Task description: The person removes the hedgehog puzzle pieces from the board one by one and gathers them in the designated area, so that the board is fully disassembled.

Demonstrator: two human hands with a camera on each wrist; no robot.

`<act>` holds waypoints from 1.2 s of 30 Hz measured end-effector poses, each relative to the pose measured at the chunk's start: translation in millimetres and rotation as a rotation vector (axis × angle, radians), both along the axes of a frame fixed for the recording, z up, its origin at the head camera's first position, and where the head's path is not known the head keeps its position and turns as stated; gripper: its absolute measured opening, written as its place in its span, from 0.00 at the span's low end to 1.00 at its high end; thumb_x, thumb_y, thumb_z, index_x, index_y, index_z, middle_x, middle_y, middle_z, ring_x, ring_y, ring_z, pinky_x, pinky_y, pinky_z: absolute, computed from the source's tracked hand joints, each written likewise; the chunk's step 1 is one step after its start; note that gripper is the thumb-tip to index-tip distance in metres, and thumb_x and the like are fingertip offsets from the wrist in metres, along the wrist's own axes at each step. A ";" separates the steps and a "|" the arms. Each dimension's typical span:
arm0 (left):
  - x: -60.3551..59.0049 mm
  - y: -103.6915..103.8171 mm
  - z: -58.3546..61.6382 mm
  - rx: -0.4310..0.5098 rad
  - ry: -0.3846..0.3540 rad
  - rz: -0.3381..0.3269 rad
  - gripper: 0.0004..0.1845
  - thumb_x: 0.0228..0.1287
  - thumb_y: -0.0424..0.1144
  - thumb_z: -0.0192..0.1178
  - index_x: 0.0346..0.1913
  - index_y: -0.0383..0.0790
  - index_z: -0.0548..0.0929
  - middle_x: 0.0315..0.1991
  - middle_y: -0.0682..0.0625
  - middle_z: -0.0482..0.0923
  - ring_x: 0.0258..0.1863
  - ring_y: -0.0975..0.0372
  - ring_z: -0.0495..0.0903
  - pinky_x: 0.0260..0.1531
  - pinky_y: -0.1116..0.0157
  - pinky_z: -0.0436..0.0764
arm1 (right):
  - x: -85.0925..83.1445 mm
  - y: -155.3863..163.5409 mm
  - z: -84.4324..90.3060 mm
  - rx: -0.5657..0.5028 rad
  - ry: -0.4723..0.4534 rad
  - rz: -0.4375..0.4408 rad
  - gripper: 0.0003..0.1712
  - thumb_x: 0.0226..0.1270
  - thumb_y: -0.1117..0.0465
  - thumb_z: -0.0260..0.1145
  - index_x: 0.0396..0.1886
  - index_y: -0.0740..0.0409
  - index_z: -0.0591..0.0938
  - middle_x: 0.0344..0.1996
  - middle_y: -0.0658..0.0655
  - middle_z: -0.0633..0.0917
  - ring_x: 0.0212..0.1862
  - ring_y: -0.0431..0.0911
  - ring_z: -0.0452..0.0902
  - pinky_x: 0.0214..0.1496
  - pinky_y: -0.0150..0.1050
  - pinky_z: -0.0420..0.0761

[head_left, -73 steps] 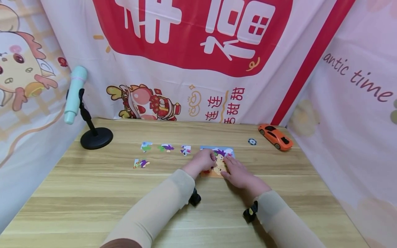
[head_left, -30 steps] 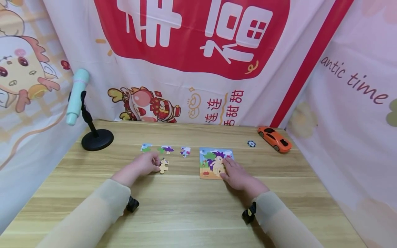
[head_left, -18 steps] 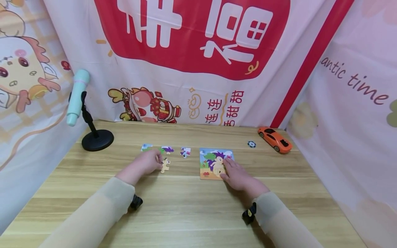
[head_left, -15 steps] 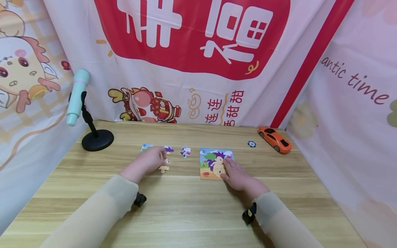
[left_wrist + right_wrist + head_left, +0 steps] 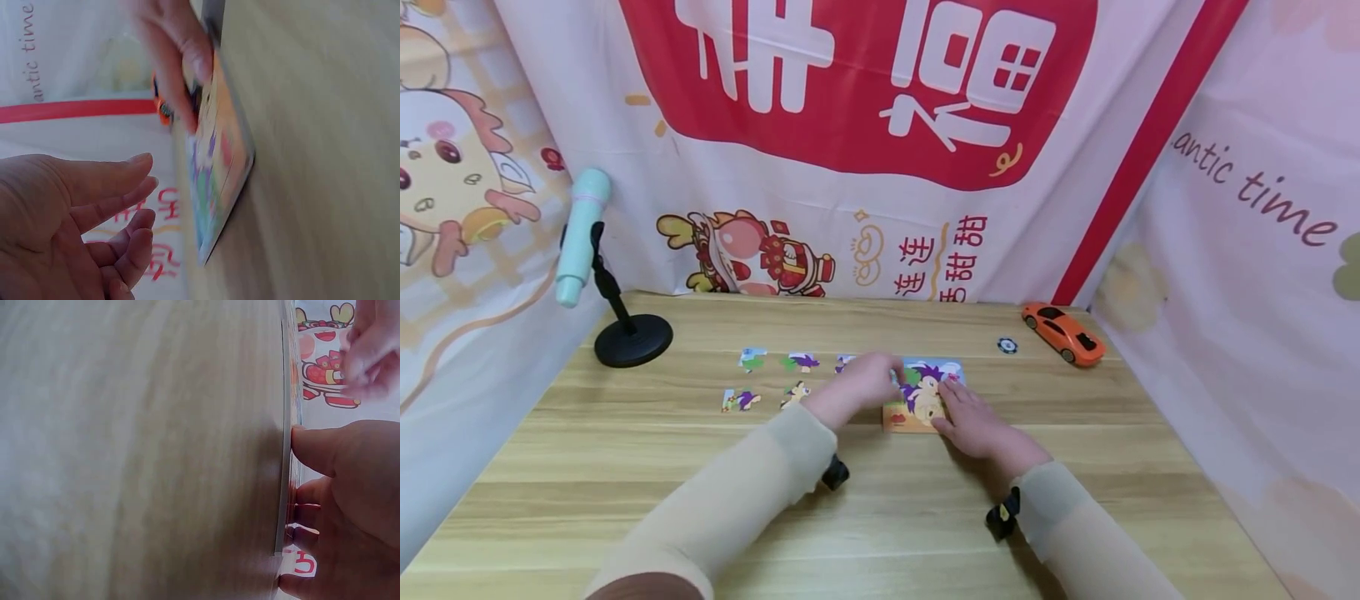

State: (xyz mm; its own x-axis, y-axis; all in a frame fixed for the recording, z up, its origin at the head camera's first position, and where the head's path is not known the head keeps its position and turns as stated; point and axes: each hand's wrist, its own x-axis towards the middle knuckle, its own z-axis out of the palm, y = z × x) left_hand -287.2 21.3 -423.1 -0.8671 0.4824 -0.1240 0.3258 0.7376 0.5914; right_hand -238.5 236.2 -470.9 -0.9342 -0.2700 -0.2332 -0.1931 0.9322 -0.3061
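Observation:
A square jigsaw puzzle (image 5: 927, 406) with a purple-haired cartoon animal lies flat on the table. My right hand (image 5: 977, 423) rests on its right side, fingers fairly straight; in the right wrist view the thumb and fingertips touch the puzzle's edge (image 5: 287, 412). Over the puzzle's upper left hovers my left hand (image 5: 867, 382), hiding part of it. In the left wrist view, that left hand (image 5: 81, 219) has loosely bent fingers with nothing between them, apart from the puzzle. Loose jigsaw pieces lie to the left, among them a cream piece (image 5: 795, 394) and a purple-and-white piece (image 5: 742, 401).
More loose pieces, a blue-green one (image 5: 752, 360) and a green-purple one (image 5: 801, 362), form a back row. A mint microphone (image 5: 582, 237) on a black stand (image 5: 634, 340) is at left. An orange toy car (image 5: 1063, 335) and a round chip (image 5: 1007, 345) are at back right.
My left hand has let go of the cream jigsaw piece, leaving it on the table among the loose ones, and has moved right to the puzzle. My right hand has stayed in place.

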 end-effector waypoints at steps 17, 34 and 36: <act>-6.1 63.6 -38.9 -0.008 0.008 0.069 0.18 0.55 0.41 0.73 0.46 0.42 0.80 0.38 0.51 0.79 0.36 0.57 0.75 0.40 0.61 0.75 | -2.1 4.5 -1.8 -0.022 0.026 0.040 0.41 0.77 0.45 0.54 0.78 0.62 0.53 0.77 0.62 0.51 0.77 0.56 0.42 0.73 0.57 0.49; -10.1 67.1 -40.8 0.070 -0.100 0.091 0.14 0.57 0.38 0.72 0.42 0.43 0.78 0.35 0.51 0.77 0.34 0.57 0.75 0.31 0.63 0.75 | 4.3 17.7 -2.5 -0.089 0.017 -0.122 0.58 0.66 0.33 0.60 0.77 0.67 0.48 0.76 0.68 0.48 0.76 0.63 0.42 0.72 0.57 0.50; -10.6 66.9 -39.6 0.077 -0.106 0.094 0.13 0.57 0.38 0.72 0.41 0.43 0.78 0.35 0.51 0.77 0.33 0.57 0.75 0.30 0.62 0.75 | 4.7 17.0 -1.8 -0.087 0.017 -0.125 0.58 0.66 0.33 0.60 0.77 0.67 0.48 0.76 0.68 0.48 0.76 0.62 0.42 0.72 0.57 0.50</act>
